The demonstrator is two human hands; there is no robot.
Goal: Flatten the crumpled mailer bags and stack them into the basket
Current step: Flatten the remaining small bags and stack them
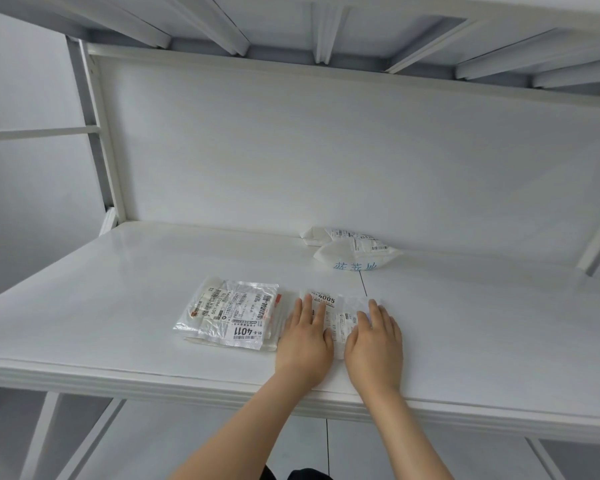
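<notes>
Pressing with fingers straight, our left hand point(303, 336) and right hand point(374, 344) half hide a mailer bag point(340, 329) labelled 4005.

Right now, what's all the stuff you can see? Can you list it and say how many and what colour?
bag: one, white with a label reading 4005, flat on the table under both hands
pile: one pile of flattened bags, clear and white with labels, just left of the hands; number of bags cannot be told
puffy bags: two, white with labels, by the back wall, one partly in front of the other
table: one, white, under everything
frame: one, white beams, overhead
left hand: one, flat, pressing the bag's left side
right hand: one, flat, pressing the bag's right side
</notes>
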